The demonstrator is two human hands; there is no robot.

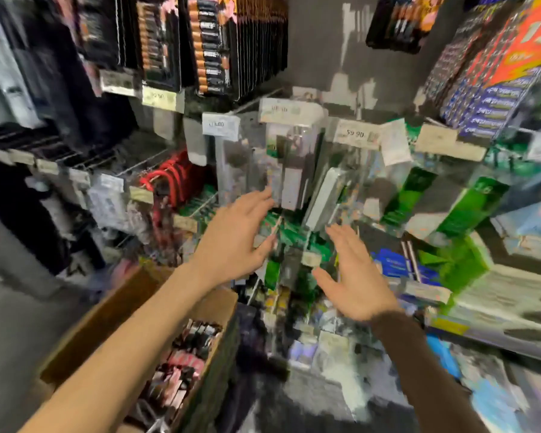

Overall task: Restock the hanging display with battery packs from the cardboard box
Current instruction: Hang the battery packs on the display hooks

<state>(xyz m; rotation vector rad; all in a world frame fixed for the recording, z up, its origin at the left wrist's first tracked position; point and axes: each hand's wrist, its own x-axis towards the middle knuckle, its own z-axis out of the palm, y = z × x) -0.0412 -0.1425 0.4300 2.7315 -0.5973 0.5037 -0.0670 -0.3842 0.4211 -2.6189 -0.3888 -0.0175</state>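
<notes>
Left hand [235, 235] and right hand [356, 276] empty, fingers spread, below "$9.90" price tag [355, 134].

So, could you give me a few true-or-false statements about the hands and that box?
1. Each hand grips a battery pack. False: the left hand and right hand are open and hold nothing.
2. The cardboard box sits at lower left, below the left forearm. True.
3. The box is empty. False: packs lie in it.
4. Black-and-copper battery packs hang at upper left. True.
</notes>
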